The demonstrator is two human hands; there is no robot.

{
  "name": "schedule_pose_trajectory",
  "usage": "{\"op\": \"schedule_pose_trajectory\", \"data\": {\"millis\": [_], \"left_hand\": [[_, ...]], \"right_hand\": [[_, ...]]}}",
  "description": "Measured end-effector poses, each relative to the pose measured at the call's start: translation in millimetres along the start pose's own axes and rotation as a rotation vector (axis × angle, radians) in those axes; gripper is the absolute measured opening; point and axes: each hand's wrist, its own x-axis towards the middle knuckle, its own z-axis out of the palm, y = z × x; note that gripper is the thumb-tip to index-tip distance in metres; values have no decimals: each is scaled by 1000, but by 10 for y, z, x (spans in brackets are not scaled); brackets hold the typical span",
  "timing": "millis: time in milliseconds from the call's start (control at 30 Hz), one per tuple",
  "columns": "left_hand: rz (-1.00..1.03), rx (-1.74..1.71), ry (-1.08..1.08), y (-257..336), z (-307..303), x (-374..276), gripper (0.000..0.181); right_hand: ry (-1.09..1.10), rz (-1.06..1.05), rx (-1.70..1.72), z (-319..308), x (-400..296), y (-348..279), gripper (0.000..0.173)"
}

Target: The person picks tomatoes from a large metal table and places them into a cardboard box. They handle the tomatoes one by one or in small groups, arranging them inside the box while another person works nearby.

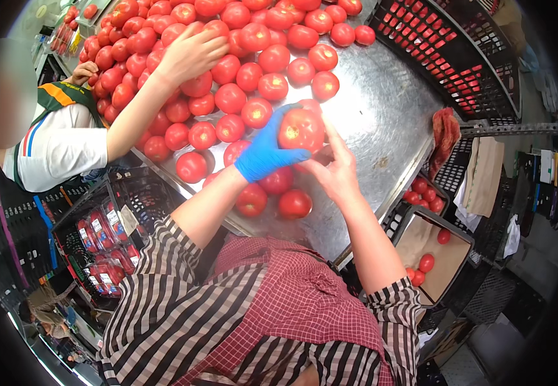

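Note:
My left hand (271,149), in a blue disposable glove, grips a large red tomato (301,130) from its left side above the metal table. My bare right hand (337,166) curls around the right side of that fruit, thumb below and fingers behind. Parts of other tomatoes show just behind and under it; whether the right hand also holds one of these I cannot tell. Close to my body, beneath my hands, lie several loose tomatoes, among them one tomato (295,203) near the front. A large heap of tomatoes (230,99) spreads beyond my left hand.
A co-worker's hand (194,53) reaches onto the heap from the left. The steel tabletop (380,125) extends rightward to a black crate (433,53). At lower right stands a lined tray (435,241) with several small tomatoes. A crate (71,255) of packed tomatoes stands lower left.

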Motion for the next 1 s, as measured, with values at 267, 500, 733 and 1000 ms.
{"op": "schedule_pose_trajectory", "data": {"millis": [267, 500, 733, 1000], "left_hand": [[41, -75, -89, 54, 212, -150, 92], [53, 246, -269, 23, 656, -479, 72], [638, 1379, -469, -474, 968, -135, 53], [200, 1918, -539, -363, 691, 342, 32]], "right_hand": [[-17, -34, 89, -209, -307, -171, 91], [133, 170, 448, -398, -777, -111, 56], [604, 297, 738, -979, -2296, 185, 65], [951, 604, 513, -1742, -4961, 879, 42]]}}
